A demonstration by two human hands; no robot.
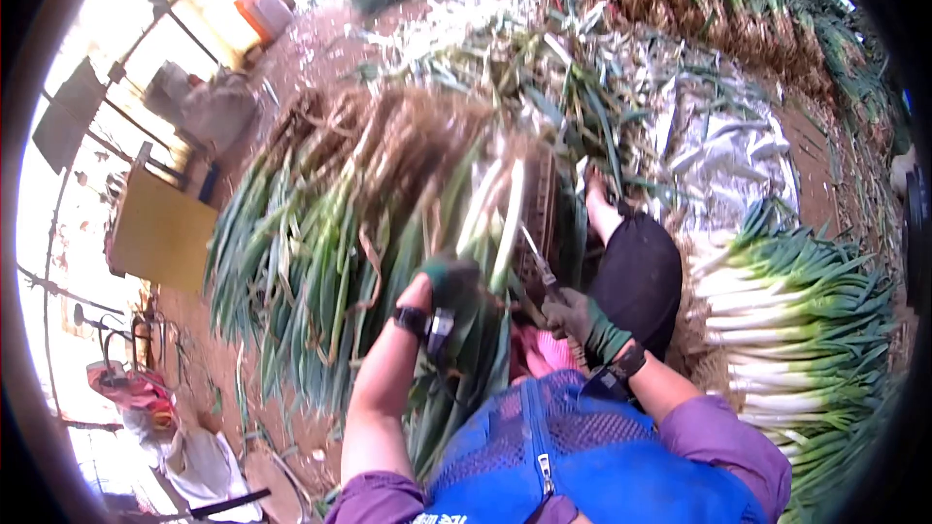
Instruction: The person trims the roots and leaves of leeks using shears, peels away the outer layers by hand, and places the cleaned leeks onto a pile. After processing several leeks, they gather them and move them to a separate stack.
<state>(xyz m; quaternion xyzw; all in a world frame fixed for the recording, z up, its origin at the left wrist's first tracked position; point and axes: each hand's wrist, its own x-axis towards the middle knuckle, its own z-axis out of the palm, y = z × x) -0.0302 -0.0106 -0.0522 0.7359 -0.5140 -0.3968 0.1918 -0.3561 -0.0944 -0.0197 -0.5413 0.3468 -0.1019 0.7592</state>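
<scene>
My right hand (585, 323), in a dark green glove, is closed around the handle of a knife (540, 262). Its narrow blade points up and to the left, beside a brown crate (546, 209). My left hand (451, 283), also gloved, is over the green leaves of large green onions; motion blur smears its fingers. Just above it, pale stalks of green onion (511, 218) reach up from the leaves. A big heap of untrimmed green onions (335, 204) lies to the left, with brown, dirty roots at the top.
Clean green onions with white stems (757, 320) lie in a row at right. Behind them is a silver sheet (728, 160) strewn with leaf scraps. More rooted onions (718, 10) are piled at the back right. A yellowish board (160, 228) stands at left.
</scene>
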